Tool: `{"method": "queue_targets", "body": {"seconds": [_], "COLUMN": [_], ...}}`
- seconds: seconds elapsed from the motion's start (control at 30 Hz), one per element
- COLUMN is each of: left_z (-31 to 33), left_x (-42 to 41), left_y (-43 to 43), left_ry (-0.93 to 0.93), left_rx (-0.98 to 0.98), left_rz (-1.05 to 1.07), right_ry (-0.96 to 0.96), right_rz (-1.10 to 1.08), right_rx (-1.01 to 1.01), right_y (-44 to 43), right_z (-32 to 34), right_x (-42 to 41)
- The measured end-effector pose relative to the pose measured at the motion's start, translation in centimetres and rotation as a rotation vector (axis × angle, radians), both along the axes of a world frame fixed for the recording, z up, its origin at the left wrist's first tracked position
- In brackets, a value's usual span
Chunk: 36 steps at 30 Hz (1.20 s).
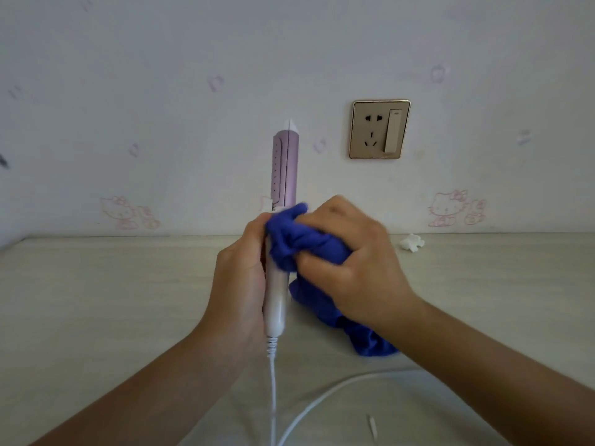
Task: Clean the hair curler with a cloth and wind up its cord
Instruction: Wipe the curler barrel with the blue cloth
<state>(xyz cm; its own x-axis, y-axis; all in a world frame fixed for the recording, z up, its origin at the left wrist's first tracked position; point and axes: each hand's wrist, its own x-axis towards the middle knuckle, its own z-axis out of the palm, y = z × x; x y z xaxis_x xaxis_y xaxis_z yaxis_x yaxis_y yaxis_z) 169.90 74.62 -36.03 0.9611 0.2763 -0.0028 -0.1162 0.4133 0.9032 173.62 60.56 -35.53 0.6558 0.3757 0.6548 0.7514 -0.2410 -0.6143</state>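
Over the pale table [96,300], the left hand [238,278] curls its fingers round the white handle of the pink hair curler [285,169] and holds it upright. The right hand [360,252] squeezes a blue cloth [289,243] against the curler's middle. The white cord [273,381] hangs from the handle and loops on the table.

Surface [96,300]: pale, faint wood grain, its back edge against the wall [161,59].
Back right: a small crumpled white scrap [411,242] lies near the wall.
Front: a white cord [322,397] curves in a loop across the surface.
Front right: a thin white sliver [373,426], just beside the loop.
Middle: the blue cloth [370,342] trails down towards the surface; whether it touches cannot be told.
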Motion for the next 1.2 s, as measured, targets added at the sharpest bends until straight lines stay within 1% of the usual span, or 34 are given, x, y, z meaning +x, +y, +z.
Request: {"method": "queue_targets", "body": {"seconds": [0.07,0.13,0.27,0.37,0.43,0.5,0.57,0.63,0.67,0.73,0.83,0.9,0.97,1.03,1.1,1.17,1.2], "left_z": [-0.1,-0.1,0.3,0.1,0.2,0.4,0.8,0.8,0.8,0.8,0.4,0.3,0.1,0.1,0.4,0.4,0.4], "left_x": [-0.2,-0.2,0.4,0.6,0.3,0.1,-0.1,0.0,0.1,0.2,0.2,0.2,0.2,0.2,0.2,0.4,0.4], "left_y": [0.5,0.8,0.9,0.8,0.7,0.4,0.6,1.1,1.3,1.1,0.2,0.0,0.1,0.7,1.2,1.4,1.3], "left_ry": [0.043,0.042,-0.081,-0.067,-0.037,0.004,0.072,0.109,0.116,0.095,0.062,0.076,0.076,0.114,0.152,0.147,0.123], "left_rx": [-0.046,-0.068,-0.034,0.056,0.065,-0.023,-0.122,-0.125,-0.115,-0.126,-0.121,-0.119,-0.159,-0.205,-0.208,-0.217,-0.216], "left_rz": [-0.044,-0.077,0.039,0.035,0.043,0.019,0.003,0.010,0.015,-0.008,-0.028,-0.028,-0.069,-0.110,-0.120,-0.131,-0.136], "right_ry": [0.018,0.031,-0.016,-0.035,-0.024,-0.007,0.020,0.043,0.033,-0.004,-0.050,-0.031,0.004,0.022,0.037,0.012,-0.010], "right_rz": [0.135,0.174,0.017,-0.099,-0.109,-0.050,0.076,0.162,0.153,0.066,-0.086,-0.128,-0.072,0.056,0.158,0.156,0.116], "right_rx": [-0.113,-0.167,-0.061,0.021,0.024,-0.032,-0.135,-0.223,-0.234,-0.165,0.012,0.059,0.022,-0.083,-0.173,-0.193,-0.155], "right_y": [0.6,0.8,0.3,0.0,0.0,0.2,0.6,1.0,1.1,1.0,0.4,0.0,0.1,0.6,1.2,1.1,1.0], "right_z": [-0.9,-1.4,-0.4,0.3,0.3,-0.1,-0.9,-1.7,-1.9,-1.7,-0.3,0.0,-0.3,-1.1,-1.8,-1.8,-1.6], "right_x": [-0.8,-1.0,0.0,0.7,0.6,0.2,-0.5,-1.1,-1.2,-0.9,0.0,0.3,0.0,-0.8,-1.4,-1.2,-1.0]}}
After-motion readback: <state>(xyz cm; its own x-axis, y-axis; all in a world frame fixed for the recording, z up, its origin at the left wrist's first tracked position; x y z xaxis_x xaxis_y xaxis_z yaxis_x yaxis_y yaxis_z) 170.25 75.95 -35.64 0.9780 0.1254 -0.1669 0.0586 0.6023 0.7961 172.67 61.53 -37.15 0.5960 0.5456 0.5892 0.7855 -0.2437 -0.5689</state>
